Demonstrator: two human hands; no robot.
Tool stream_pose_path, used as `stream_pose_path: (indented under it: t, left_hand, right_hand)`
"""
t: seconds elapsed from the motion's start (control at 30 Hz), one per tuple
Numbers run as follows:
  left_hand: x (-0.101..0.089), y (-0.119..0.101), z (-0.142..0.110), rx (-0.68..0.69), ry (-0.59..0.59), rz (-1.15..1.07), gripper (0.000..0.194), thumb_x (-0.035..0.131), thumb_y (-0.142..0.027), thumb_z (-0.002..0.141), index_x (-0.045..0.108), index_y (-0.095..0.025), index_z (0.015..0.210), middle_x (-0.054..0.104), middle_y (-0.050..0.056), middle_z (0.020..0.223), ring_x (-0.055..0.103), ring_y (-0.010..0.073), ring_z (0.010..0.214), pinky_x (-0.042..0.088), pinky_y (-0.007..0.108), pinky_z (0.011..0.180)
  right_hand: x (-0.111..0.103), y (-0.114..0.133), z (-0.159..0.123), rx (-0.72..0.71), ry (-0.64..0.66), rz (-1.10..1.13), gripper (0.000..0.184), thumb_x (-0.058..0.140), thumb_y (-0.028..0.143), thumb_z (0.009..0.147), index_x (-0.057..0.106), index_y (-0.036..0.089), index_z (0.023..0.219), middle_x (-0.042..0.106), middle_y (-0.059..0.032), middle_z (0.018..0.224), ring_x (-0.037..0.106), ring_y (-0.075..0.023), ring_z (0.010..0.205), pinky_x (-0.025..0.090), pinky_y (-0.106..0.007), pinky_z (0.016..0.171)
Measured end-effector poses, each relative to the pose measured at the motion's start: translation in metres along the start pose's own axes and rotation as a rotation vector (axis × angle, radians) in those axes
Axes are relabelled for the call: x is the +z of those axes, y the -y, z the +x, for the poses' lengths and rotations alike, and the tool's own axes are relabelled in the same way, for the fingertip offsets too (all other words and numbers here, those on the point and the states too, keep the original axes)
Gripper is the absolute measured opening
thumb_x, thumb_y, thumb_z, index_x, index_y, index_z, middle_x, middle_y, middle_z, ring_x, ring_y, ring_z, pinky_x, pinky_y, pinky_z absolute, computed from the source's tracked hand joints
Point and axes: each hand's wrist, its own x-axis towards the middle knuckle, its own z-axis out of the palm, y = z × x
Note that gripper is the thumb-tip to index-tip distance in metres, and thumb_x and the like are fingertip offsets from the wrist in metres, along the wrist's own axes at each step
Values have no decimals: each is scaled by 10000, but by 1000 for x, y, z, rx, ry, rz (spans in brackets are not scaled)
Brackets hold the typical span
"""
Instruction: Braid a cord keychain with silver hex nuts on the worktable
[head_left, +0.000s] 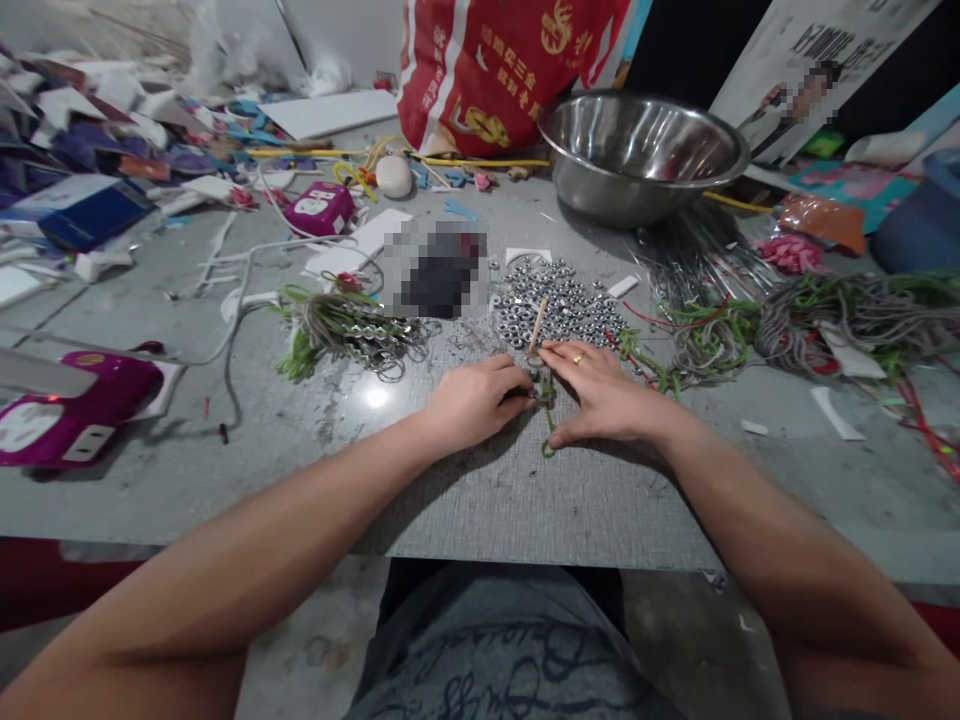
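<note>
My left hand (484, 400) is closed, its curled fingertips pinching a short grey-green cord (547, 395) low over the table. To the right, my right hand (611, 395) rests with fingers stretched forward and the thumb apart. Its thumb tip touches the green loop (548, 449) at the cord's near end. The right fingertips lie against the base of a thin wooden stick (538, 325), which leans upward. What lies between the two hands is small and partly hidden. Just beyond them spreads a pile of shiny metal beads (562, 300).
A bundle of green and grey cords with metal pieces (352, 335) lies left. More tangled cords (810, 320) lie right. A steel bowl (645, 190) and a red bag (495, 80) stand behind. Purple power sockets (97, 400), white cables and scraps cover the left side.
</note>
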Motion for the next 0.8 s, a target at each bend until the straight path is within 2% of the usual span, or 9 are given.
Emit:
stream_pose_path:
  t: [0.1, 0.23, 0.33, 0.43, 0.5, 0.63, 0.7, 0.8]
  left_hand:
    - [0, -5, 0, -14, 14, 42, 180, 546, -331, 832, 632, -215, 940, 617, 15, 891, 601, 146, 748, 424, 233, 594]
    - [-3, -10, -3, 4, -17, 36, 270, 511, -370, 830, 602, -181, 1001, 581, 53, 959, 585, 147, 740, 437, 242, 578]
    - [-6, -10, -7, 115, -47, 12, 271, 476, -340, 831, 627, -211, 1015, 533, 70, 1015, 566, 127, 732, 450, 241, 587]
    - [-9, -8, -11, 255, -7, 45, 274, 443, -316, 841, 669, -247, 981, 534, 56, 907, 542, 116, 680, 441, 232, 569]
    - [-10, -7, -12, 326, 39, 103, 302, 420, -314, 852, 666, -267, 1021, 543, 45, 813, 534, 125, 656, 425, 229, 541]
    - [-8, -7, -11, 379, 83, 193, 344, 400, -327, 867, 625, -271, 1121, 585, 37, 743, 548, 143, 654, 412, 234, 539]
    - [-8, -7, -11, 374, 87, 213, 344, 400, -342, 872, 621, -273, 1126, 606, 36, 739, 554, 142, 652, 411, 235, 552]
    - [-8, -8, -10, 377, 91, 222, 338, 404, -348, 869, 633, -279, 1108, 611, 28, 702, 552, 138, 621, 402, 238, 543]
  right_hand:
    - [-1, 0, -1, -5, 55, -16, 1118, 749, 604, 489, 269, 197, 1414, 281, -169, 1459, 232, -354, 1327, 246, -515, 1029]
    - [1, -2, -2, -45, 47, -28, 1085, 723, 626, 516, 280, 205, 1412, 259, -167, 1472, 224, -356, 1333, 242, -531, 1030]
    - [0, -2, -3, -36, 45, -33, 1086, 717, 638, 511, 293, 199, 1409, 249, -168, 1478, 216, -372, 1336, 231, -551, 1035]
    - [-7, -1, -3, -2, 72, -20, 1093, 726, 625, 513, 306, 156, 1406, 238, -187, 1479, 213, -391, 1336, 236, -557, 1040]
    - [-12, -1, -4, -10, 52, 15, 964, 708, 573, 597, 347, 153, 1386, 296, -184, 1455, 263, -364, 1325, 279, -531, 1033]
    - [-16, -3, -3, -61, -122, 59, 402, 539, 298, 834, 544, 205, 1224, 496, -117, 1312, 455, -243, 1207, 374, -435, 989]
    - [-13, -4, -1, -85, -188, 21, 295, 491, 190, 846, 612, 219, 1114, 571, -85, 1200, 516, -212, 1111, 400, -412, 957]
    - [-6, -5, 4, -106, -225, -54, 202, 497, 161, 842, 658, 211, 952, 621, -71, 1043, 541, -209, 994, 428, -393, 892]
